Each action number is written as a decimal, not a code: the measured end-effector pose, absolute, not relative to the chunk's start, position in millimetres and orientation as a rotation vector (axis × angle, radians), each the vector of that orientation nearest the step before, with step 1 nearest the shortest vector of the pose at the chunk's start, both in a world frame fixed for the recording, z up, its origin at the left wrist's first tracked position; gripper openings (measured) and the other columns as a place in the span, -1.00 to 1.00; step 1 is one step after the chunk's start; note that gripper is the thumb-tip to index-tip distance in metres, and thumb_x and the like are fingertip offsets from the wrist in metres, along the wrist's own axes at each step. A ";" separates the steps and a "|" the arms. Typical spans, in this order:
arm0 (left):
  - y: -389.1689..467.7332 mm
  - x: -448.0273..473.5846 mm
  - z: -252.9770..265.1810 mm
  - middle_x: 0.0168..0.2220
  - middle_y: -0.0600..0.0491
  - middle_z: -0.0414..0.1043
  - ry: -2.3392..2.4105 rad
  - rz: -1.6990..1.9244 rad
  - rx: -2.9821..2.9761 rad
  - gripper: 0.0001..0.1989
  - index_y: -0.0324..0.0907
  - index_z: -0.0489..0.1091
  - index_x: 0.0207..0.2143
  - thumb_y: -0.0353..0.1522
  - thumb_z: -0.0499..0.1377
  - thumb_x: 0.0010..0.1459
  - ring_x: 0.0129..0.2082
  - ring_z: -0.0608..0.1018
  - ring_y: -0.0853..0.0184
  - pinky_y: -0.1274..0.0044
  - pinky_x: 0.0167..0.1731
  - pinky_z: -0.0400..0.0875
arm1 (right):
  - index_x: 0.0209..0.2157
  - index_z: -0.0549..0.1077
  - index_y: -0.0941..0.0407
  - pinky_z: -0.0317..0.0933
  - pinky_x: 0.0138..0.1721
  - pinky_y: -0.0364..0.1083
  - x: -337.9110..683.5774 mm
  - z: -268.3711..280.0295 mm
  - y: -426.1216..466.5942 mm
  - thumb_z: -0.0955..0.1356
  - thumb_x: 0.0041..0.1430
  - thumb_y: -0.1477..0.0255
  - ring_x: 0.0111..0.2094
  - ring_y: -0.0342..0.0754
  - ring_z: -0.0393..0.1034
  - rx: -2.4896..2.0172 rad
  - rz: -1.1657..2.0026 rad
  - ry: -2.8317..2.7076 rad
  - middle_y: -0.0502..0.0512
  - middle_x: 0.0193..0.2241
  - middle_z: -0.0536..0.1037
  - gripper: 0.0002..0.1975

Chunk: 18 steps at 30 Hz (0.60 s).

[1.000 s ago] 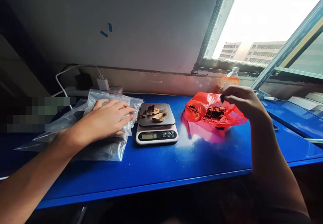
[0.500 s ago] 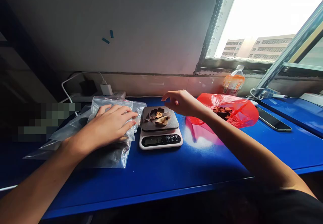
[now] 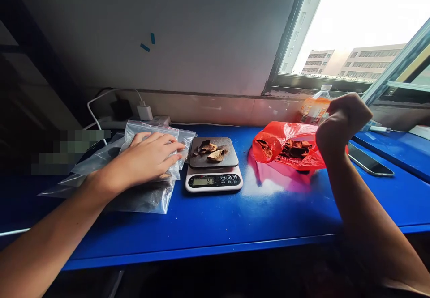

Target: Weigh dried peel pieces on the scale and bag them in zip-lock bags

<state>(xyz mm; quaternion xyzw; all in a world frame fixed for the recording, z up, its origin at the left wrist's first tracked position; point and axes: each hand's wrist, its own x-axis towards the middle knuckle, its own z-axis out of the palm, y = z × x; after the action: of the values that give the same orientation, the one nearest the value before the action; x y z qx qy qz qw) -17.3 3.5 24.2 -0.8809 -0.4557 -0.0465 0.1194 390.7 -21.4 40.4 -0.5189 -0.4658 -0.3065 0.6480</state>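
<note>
My left hand lies flat on a stack of clear zip bags, fingers stretched out and slightly apart. Dark contents show through the plastic. Just right of it stands a white kitchen scale with a grey plate and a lit display whose digits are hard to read. Several curled, dried brown pieces rest on the plate. Raised beside the opened red plastic bag, my right hand is curled into a fist; whatever it may hold is hidden. More dried brown pieces lie inside the red bag.
A bottle of orange drink stands behind the red bag, partly covered by my right hand. To the right lies a phone. At the back left, a white charger sits in a power strip. The blue table ends in front of me.
My right hand has moved from above the scale to the right, past the red bag, and its fingers have curled in. The scale's display reads more brightly. My left hand stays on the bags.
</note>
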 end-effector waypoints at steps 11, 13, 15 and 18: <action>0.9 -17.7 33.7 0.16 -0.05 0.44 -1.266 0.032 -2.618 -0.60 -0.02 0.44 0.12 -0.28 0.02 0.28 0.19 0.38 0.03 0.19 0.13 0.14 | -0.43 0.28 0.05 0.13 -0.30 -0.02 383.3 35.4 -21.9 0.21 -0.13 0.66 -0.36 -0.03 0.18 -1.303 -0.746 -1.111 0.09 -0.36 0.21 -0.76; 0.9 -17.9 33.3 0.16 -0.06 0.45 -1.260 0.028 -2.623 -0.59 -0.02 0.43 0.12 -0.29 0.00 0.29 0.18 0.39 0.03 0.18 0.12 0.15 | -0.34 0.31 0.06 0.20 -0.28 -0.03 383.1 33.4 -19.3 0.22 -0.16 0.70 -0.33 -0.02 0.22 -1.335 -0.756 -1.121 0.11 -0.30 0.21 -0.68; 1.0 -18.1 32.8 0.15 -0.05 0.45 -1.258 0.014 -2.628 -0.59 -0.01 0.44 0.11 -0.28 -0.03 0.31 0.18 0.39 0.04 0.17 0.12 0.15 | -0.30 0.31 0.07 0.24 -0.26 -0.03 382.6 31.1 -17.7 0.22 -0.16 0.72 -0.34 -0.04 0.24 -1.338 -0.726 -1.141 0.12 -0.26 0.21 -0.63; 2.4 -19.8 31.3 0.15 -0.04 0.45 -1.237 0.022 -2.625 -0.60 0.01 0.44 0.11 -0.28 0.01 0.29 0.19 0.38 0.03 0.17 0.13 0.15 | -0.30 0.28 0.07 0.25 -0.28 -0.03 381.2 28.8 -18.2 0.22 -0.15 0.72 -0.36 -0.06 0.25 -1.338 -0.664 -1.183 0.14 -0.23 0.22 -0.65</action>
<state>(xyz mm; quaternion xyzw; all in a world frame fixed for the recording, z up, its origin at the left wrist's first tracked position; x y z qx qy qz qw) -19.8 2.4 31.3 -0.8980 -0.4233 0.0076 0.1197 381.2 -18.2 28.8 -0.5723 -0.5061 -0.2841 0.5793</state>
